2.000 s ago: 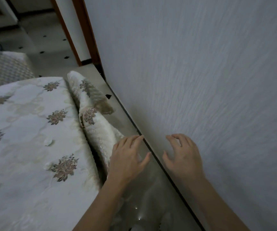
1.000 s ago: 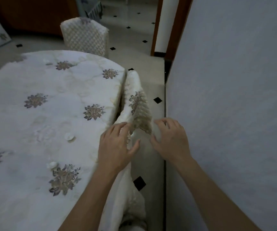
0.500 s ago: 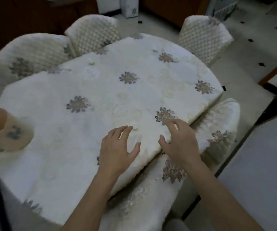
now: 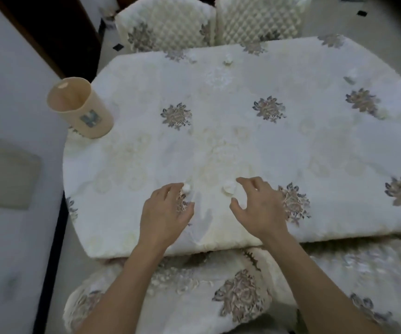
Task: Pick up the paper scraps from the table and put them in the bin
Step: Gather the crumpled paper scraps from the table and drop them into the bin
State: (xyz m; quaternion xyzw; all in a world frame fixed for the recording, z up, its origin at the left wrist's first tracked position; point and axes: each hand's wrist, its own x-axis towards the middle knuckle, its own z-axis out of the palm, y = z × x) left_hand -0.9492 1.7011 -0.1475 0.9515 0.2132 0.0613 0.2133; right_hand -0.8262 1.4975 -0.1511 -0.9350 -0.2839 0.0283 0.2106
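Head view: left hand (image 4: pixel 164 214) & right hand (image 4: pixel 258 208) are spread over the table (image 4: pixel 242 145), holding nothing. A scrap (image 4: pixel 186 188) is at the left fingertips, a 2nd scrap (image 4: pixel 228 187) by the right ones. 2 more scraps (image 4: pixel 228 59) lie far off. Bin (image 4: pixel 80 107) stands far left w/ a blurry label, can't read it.

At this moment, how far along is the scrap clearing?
Barely started. Both hands are open: the left hand and right hand each reach a near scrap. Two far scraps remain. The beige bin holds one pale speck, possibly a scrap.
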